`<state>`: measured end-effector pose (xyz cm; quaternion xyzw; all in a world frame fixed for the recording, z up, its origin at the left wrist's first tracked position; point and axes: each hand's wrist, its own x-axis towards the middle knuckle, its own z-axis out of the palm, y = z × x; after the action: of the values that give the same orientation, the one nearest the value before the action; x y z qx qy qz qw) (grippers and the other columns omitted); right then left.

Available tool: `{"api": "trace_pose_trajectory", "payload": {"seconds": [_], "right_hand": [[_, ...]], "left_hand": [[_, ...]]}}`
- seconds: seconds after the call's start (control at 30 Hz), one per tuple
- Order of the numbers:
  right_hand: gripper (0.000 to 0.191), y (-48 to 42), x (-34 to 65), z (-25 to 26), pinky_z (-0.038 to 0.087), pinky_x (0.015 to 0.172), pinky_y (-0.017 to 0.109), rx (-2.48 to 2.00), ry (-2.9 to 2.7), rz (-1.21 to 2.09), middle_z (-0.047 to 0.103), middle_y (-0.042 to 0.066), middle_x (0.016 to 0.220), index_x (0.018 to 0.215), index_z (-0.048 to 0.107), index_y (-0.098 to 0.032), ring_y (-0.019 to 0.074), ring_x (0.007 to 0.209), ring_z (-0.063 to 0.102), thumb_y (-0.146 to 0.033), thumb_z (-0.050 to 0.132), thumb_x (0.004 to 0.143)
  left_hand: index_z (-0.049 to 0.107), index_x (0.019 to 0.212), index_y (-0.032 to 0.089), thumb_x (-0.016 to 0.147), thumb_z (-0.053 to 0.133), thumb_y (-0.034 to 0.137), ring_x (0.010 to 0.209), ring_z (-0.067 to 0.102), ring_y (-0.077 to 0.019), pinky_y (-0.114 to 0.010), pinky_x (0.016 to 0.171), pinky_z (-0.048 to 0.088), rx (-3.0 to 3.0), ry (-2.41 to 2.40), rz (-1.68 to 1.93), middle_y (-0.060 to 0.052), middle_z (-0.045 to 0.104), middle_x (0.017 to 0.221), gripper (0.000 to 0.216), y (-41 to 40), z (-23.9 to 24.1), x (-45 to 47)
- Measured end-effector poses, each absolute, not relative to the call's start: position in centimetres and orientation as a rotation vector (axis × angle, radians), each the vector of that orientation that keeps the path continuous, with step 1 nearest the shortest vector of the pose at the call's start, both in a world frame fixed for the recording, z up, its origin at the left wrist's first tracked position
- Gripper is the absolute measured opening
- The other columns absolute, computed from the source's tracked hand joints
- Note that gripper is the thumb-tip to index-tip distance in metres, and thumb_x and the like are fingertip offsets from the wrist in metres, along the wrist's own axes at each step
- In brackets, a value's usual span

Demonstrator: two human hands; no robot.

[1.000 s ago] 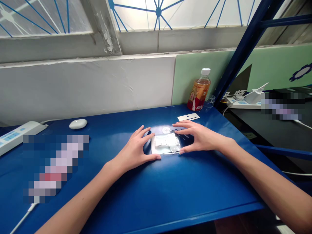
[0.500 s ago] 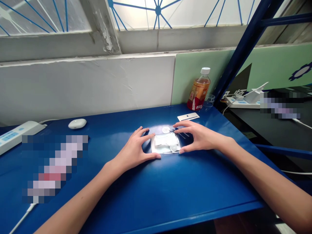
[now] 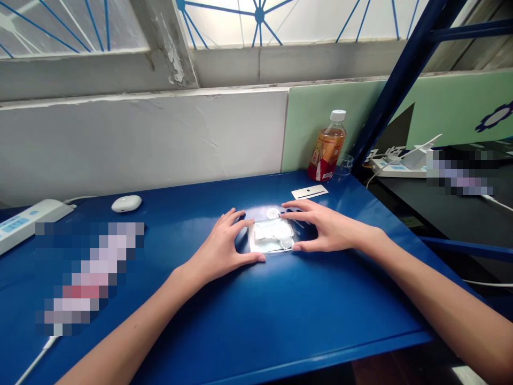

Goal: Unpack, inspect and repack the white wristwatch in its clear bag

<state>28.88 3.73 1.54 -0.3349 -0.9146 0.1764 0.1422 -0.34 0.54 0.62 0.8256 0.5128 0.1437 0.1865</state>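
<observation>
A small clear plastic packet point(image 3: 264, 246) with white contents lies flat on the blue desk point(image 3: 256, 310), shining under glare. My left hand point(image 3: 224, 243) rests at its left side, fingers curved and apart, with thumb and index finger at the packet's edge. On the right side, my right hand point(image 3: 324, 224) is spread too, its thumb at the near right corner and its index fingertip close to a round white disc point(image 3: 273, 213). The disc sits just beyond the packet's far edge. Exactly what the packet contains is lost in the glare.
Behind my right hand lie a white card point(image 3: 310, 192) and a bottle of reddish drink point(image 3: 327, 147). A white earbud case point(image 3: 126, 203), a power strip point(image 3: 36, 222) and a blurred-out object point(image 3: 94, 272) with a cable are on the left. A blue metal post point(image 3: 396, 80) rises at right.
My right hand has shifted slightly left, its fingertips closer to the disc and packet. The left hand stays almost still.
</observation>
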Motion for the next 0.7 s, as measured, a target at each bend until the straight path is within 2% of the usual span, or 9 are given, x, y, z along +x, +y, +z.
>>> {"api": "trace_pose_trajectory", "payload": {"seconds": [0.13,0.3,0.7], "right_hand": [[0.077,3.67,28.85,1.68,0.041,0.110,0.052,-1.003,-2.626,0.514,0.045,0.015,0.151,0.142,0.051,-0.022,0.0366,0.137,0.043,-0.055,0.073,0.077],[0.069,3.58,28.79,1.84,0.042,0.110,0.050,-0.997,-2.628,0.509,0.046,0.014,0.150,0.136,0.057,-0.022,0.0352,0.138,0.043,-0.054,0.073,0.077],[0.073,3.75,28.74,1.43,0.040,0.111,0.052,-1.037,-2.581,0.595,0.047,0.014,0.149,0.136,0.059,-0.022,0.0371,0.137,0.043,-0.056,0.076,0.073]], "left_hand": [[0.058,0.133,0.023,0.067,0.069,0.077,0.148,0.022,-0.0410,-0.061,0.116,0.026,2.330,1.443,0.409,-0.016,0.042,0.153,0.086,0.56,0.52,-0.35],[0.057,0.133,0.023,0.068,0.067,0.078,0.148,0.021,-0.0410,-0.061,0.115,0.026,2.336,1.447,0.389,-0.017,0.041,0.153,0.087,0.46,0.70,-0.25],[0.056,0.135,0.021,0.068,0.067,0.079,0.148,0.021,-0.0410,-0.062,0.115,0.025,2.333,1.453,0.384,-0.018,0.041,0.153,0.089,0.47,0.71,-0.28]]}}
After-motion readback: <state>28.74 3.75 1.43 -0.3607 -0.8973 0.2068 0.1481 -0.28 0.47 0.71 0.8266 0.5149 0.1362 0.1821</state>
